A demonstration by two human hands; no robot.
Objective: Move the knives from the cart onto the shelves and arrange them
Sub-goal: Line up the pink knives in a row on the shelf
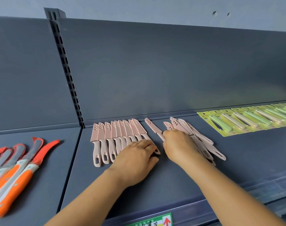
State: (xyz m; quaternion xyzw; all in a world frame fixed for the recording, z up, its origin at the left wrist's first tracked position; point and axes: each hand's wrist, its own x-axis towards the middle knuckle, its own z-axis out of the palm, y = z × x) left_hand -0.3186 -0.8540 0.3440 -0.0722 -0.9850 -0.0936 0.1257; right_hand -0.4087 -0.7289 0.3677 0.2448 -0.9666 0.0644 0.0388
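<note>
Head view: a single pink knife [153, 127] lies on the grey shelf [171, 173], sheathed blade pointing toward the back panel [155, 70], its handle pinched by the curled fingers of the right hand [178, 145]. It sits in the gap between 2 groups of the same pink knives. To its left, a tidy row of pink knives [116, 136] lies side by side, blades to the back, handles toward the shelf's front edge — the left hand [135, 160] rests flat over the handles at the row's right end, fingers fairly straight, thumb out on the shelf. To its right, a loose pile of pink knives [199, 141] fans out at angles, partly hidden under the right hand and wrist.

Farther right, a row of carded peelers in yellow-green packaging [246, 119] overlaps along the back of the shelf. On the neighbouring shelf section to the left lie several orange-handled knives [16, 173] with curved red-sheathed blades. A green label with a red arrow [157, 221] shows at the shelf's front edge — its text is unreadable.
</note>
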